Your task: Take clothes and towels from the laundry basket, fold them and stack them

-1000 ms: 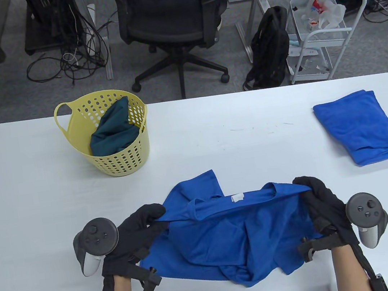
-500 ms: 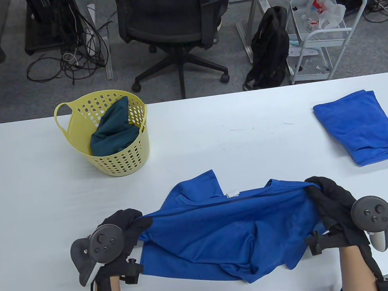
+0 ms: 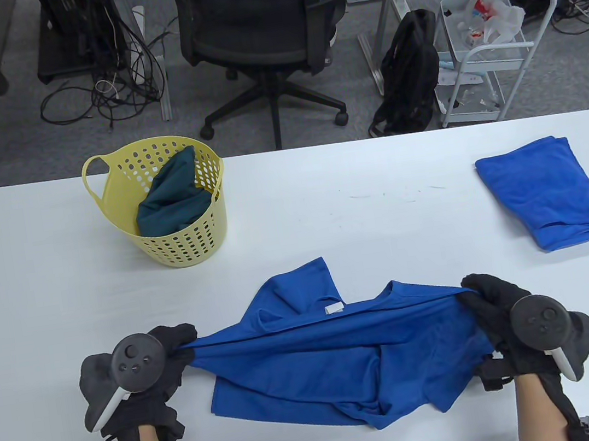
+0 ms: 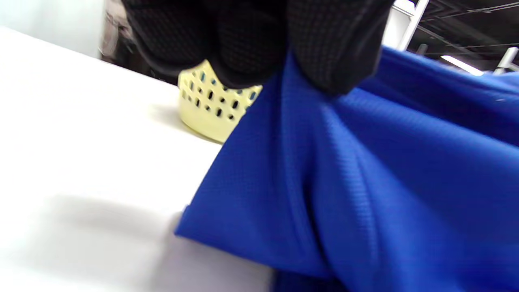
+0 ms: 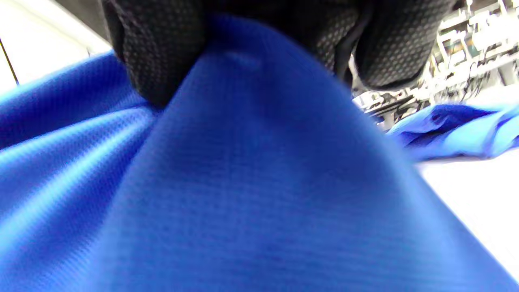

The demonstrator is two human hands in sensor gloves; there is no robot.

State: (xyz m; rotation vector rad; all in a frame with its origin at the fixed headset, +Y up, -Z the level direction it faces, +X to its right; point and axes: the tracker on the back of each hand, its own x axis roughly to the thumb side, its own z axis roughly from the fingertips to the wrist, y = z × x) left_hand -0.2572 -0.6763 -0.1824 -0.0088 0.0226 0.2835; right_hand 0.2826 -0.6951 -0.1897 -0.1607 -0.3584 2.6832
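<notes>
A blue shirt (image 3: 342, 357) lies at the lower centre of the table view, on a white table (image 3: 327, 215), pulled taut between two gloved hands. The left hand (image 3: 150, 363) pinches its left end and has moved further toward the frame's left edge than half a second ago; the right hand (image 3: 499, 311) pinches the right end and has shifted slightly right. The shirt's top edge is now stretched straighter. A yellow laundry basket (image 3: 182, 248) holding a dark green garment (image 3: 173, 202) stands at upper left, unmoved. A folded blue towel (image 3: 544, 191) lies at the right.
</notes>
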